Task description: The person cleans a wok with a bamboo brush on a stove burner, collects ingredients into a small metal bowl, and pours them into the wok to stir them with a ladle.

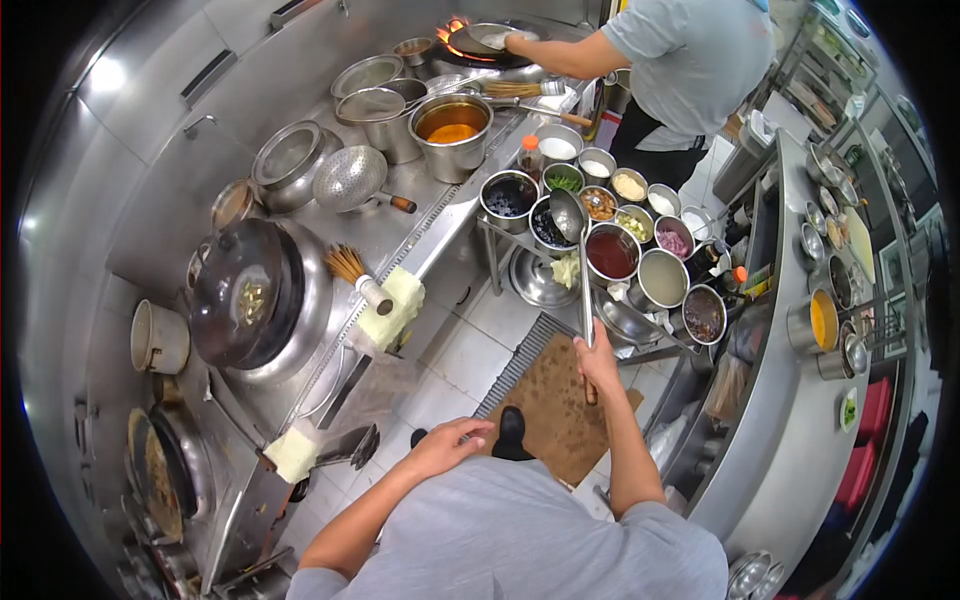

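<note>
My right hand (598, 362) is wrapped round the wooden-ended handle of a long metal ladle (569, 214). The ladle's bowl is over the seasoning pots, between the pot of dark liquid (548, 226) and the pot of red sauce (612, 251); whether it touches them I cannot tell. My left hand (450, 446) rests near my waist, empty, its fingers loosely apart. To the left, a black wok (250, 290) holds a small heap of food (251, 300) at its bottom. A bamboo brush (349, 264) lies by the wok on the stove's edge.
A co-worker (690, 60) stands at the far stove, a hand at a pan over flames (458, 35). A pot of orange oil (450, 130) and a perforated strainer (350, 181) are on the left counter. A steel counter (775, 440) runs along the right. A brown mat (560, 410) lies underfoot.
</note>
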`<state>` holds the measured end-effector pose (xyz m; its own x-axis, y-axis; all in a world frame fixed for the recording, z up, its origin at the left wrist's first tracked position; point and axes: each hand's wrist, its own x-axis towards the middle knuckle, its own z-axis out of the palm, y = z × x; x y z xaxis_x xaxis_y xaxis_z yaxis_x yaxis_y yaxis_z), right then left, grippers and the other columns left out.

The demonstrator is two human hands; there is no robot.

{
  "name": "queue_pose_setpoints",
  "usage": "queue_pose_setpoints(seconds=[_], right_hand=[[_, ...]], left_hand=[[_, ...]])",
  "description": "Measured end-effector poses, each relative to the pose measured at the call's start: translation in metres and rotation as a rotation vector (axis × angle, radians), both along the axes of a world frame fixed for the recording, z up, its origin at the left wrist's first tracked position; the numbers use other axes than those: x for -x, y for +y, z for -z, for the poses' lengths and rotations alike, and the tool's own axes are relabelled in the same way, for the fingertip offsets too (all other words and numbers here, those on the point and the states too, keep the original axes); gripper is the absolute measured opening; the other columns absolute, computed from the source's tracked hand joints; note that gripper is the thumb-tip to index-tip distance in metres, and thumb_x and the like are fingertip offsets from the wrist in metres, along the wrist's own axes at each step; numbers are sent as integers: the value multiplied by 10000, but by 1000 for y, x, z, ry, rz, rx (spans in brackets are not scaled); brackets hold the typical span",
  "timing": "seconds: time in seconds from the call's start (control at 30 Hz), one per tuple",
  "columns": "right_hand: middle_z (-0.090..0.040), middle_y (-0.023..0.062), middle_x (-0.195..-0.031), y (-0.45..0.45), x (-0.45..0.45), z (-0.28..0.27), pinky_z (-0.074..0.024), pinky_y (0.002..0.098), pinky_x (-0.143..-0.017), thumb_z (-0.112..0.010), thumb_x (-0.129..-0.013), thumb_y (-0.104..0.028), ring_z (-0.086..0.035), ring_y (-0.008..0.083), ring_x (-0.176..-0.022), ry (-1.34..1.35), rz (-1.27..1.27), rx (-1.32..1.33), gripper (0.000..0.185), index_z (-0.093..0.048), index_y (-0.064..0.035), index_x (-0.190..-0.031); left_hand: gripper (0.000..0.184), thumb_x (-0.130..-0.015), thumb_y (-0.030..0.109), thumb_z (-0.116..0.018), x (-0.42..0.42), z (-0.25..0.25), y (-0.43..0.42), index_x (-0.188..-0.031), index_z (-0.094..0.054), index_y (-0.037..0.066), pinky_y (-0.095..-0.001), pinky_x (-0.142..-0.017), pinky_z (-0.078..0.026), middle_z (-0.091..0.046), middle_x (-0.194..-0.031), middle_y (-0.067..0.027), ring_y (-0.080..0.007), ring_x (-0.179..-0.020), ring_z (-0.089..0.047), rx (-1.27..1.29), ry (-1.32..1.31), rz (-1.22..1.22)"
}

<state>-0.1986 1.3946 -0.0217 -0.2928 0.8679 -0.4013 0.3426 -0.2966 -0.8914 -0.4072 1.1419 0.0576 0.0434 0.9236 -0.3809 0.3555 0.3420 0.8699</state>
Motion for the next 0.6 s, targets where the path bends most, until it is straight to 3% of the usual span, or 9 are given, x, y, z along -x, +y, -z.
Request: queue_pose_setpoints(seconds=[0.23,0.3,0.43,0.5,0.6], right_hand=[[-466,1,-639,-3,5,2,-390,294,-361,-560,-929,-135,-438,106,-426,59,-4,49,565,-298,-101,-1428],[-484,27,-685,-3,12,2,-402,298,-361,-548,-930,-116,-457,114,-415,180,7,54,499,-326,-60,-1374],[-458,10,-686,-4,29,-1,-404,290,-368,-544,-935,-120,-424,96,-419,279,55,184,404,-373,-85,-1300],[-464,-19,-678,-4,39,1,-369,260,-374,-548,-951,-143,-391,63,-429,587,170,339,194,-458,-139,-1123],[-444,-31,-680,-15,57,-1,-373,257,-380,-501,-988,-160,-383,54,-429,935,210,452,214,-486,-157,-1201]], left_hand=[[354,-955,162,-565,4,1,-4,-1302,-571,89,-344,-887,-517,-623,-1231,-113,-230,-1067,-634,3,24,46],[348,-957,168,-565,9,1,-9,-1295,-576,87,-339,-881,-519,-627,-1222,-112,-228,-1067,-633,13,-6,42],[341,-956,157,-562,30,7,-24,-1289,-581,86,-334,-875,-520,-629,-1217,-112,-228,-1062,-633,-30,1,58],[341,-955,165,-562,44,5,-30,-1286,-584,84,-340,-878,-519,-630,-1215,-113,-234,-1059,-632,-67,3,57],[346,-954,187,-566,66,-1,-45,-1282,-588,81,-351,-881,-517,-637,-1201,-114,-239,-1058,-631,-83,2,52]])
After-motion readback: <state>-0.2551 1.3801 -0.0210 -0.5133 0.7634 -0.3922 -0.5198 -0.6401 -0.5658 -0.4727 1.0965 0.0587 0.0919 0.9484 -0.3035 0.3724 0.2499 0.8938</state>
